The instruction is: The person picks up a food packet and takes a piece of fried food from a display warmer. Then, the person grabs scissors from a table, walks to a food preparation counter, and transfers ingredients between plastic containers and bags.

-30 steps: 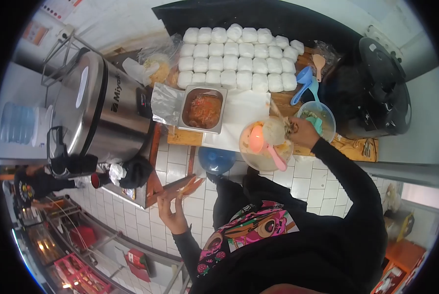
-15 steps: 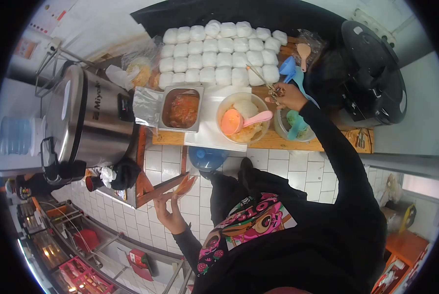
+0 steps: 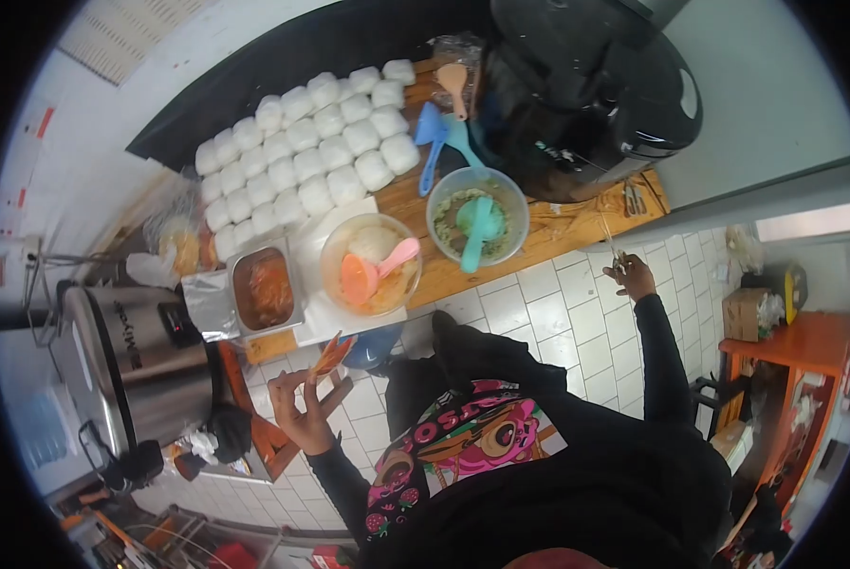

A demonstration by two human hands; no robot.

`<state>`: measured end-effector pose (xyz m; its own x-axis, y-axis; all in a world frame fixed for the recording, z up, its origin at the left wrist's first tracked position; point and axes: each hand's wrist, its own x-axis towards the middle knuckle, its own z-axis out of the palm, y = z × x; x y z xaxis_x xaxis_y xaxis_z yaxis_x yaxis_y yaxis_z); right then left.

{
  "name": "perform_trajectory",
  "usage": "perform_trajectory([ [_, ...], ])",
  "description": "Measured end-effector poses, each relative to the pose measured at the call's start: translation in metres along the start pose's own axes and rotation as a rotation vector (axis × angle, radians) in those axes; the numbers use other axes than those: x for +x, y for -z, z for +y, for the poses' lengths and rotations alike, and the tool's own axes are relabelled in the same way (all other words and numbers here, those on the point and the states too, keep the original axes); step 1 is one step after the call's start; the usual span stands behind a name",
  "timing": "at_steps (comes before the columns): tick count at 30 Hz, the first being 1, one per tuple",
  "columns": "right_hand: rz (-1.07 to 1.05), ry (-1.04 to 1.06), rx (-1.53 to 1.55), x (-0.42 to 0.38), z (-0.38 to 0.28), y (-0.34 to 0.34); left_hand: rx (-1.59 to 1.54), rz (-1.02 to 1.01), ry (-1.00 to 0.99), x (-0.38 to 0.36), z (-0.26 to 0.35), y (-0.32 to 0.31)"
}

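My left hand [image 3: 302,410] pinches a flat, orange-red, packet-like thing [image 3: 333,355] between thumb and fingers, just off the table's front edge. Out past the table's right end, my right hand [image 3: 631,275] is closed on a small bundle with thin sticks [image 3: 610,237]; its exact kind is too small to tell. Nearest my left hand on the table are a metal pan of red sauce [image 3: 264,287] and a clear tub [image 3: 326,248] with a pink-handled orange scoop [image 3: 359,279]. Another tub [image 3: 513,194] holds greenish food and a teal scoop [image 3: 478,233].
Rows of white wrapped packages [image 3: 316,161] cover the back of the wooden table [image 3: 558,228]. A black rice cooker [image 3: 586,104] stands right, a steel Miyako cooker [image 3: 145,356] left. Blue scoops [image 3: 432,128] lie between. An orange shelf [image 3: 785,346] is at far right.
My right hand has moved from above the tubs to beyond the table's right end, still holding the stick bundle. My left hand has kept its orange-red thing. The view has turned right.
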<state>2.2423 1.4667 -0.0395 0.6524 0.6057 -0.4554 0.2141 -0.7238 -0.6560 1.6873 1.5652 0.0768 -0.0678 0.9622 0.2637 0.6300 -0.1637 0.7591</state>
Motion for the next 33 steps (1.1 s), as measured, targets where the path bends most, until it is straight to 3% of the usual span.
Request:
perform_trajectory([
  [2,0.076,-0.110,-0.088,0.031,0.037,0.009,-0.001,-0.020,-0.019,0.005,0.008,-0.007],
  [4,-0.023,-0.321,-0.023,0.082,0.067,0.015,0.007,-0.036,-0.032,0.006,0.016,-0.009],
  [5,0.067,-0.385,0.014,0.096,0.067,0.011,0.026,-0.044,-0.037,0.005,0.020,-0.008],
  [8,0.082,-0.415,0.222,0.154,0.075,0.012,0.066,-0.051,-0.041,0.002,0.026,-0.010],
  [10,0.223,-0.396,0.171,0.174,0.058,0.002,0.104,-0.036,-0.022,-0.004,0.028,-0.005],
  [11,0.237,-0.446,0.463,0.184,0.046,-0.001,0.091,-0.050,-0.016,-0.005,0.030,-0.004],
  [13,-0.078,-0.428,0.062,0.227,0.062,0.014,0.104,-0.056,-0.010,-0.007,0.036,0.002],
  [15,0.236,-0.305,-0.341,0.273,0.083,0.005,0.110,-0.010,0.005,-0.012,0.036,0.007],
  [17,0.080,-0.230,-0.204,0.227,0.045,0.015,0.119,0.027,0.037,-0.018,0.033,0.010],
  [19,0.147,-0.196,-0.154,0.183,0.006,0.014,0.119,0.019,0.083,-0.026,0.027,0.012],
  [21,0.235,-0.207,-0.476,0.217,0.032,0.022,0.124,0.042,0.095,-0.032,0.024,0.012],
  [23,0.534,0.087,-0.803,0.194,0.038,0.013,0.110,0.060,0.074,-0.037,0.016,0.010],
  [25,0.124,0.012,-1.073,0.180,0.036,0.010,0.093,0.085,0.122,-0.042,0.009,0.007],
  [26,-0.154,-0.121,-0.898,0.176,0.045,-0.002,0.069,0.094,0.157,-0.045,0.006,0.004],
  [27,-0.457,0.247,-0.893,0.192,0.100,-0.014,0.011,0.116,0.197,-0.048,0.001,0.000],
  [28,-0.495,-0.204,-0.229,0.106,0.032,-0.036,0.019,0.130,0.207,-0.049,-0.005,-0.004],
  [29,-0.815,-0.069,-0.189,0.094,0.042,-0.056,0.026,0.115,0.185,-0.049,-0.010,-0.008],
  [30,-0.923,0.370,-0.580,0.048,0.011,-0.083,0.035,0.103,0.162,-0.049,-0.014,-0.011],
  [32,-0.814,0.129,-0.953,-0.041,-0.086,-0.124,0.017,0.079,0.178,-0.048,-0.021,-0.020],
  [33,-0.695,0.399,-0.996,-0.046,-0.077,-0.140,0.027,0.072,0.139,-0.048,-0.027,-0.024],
])
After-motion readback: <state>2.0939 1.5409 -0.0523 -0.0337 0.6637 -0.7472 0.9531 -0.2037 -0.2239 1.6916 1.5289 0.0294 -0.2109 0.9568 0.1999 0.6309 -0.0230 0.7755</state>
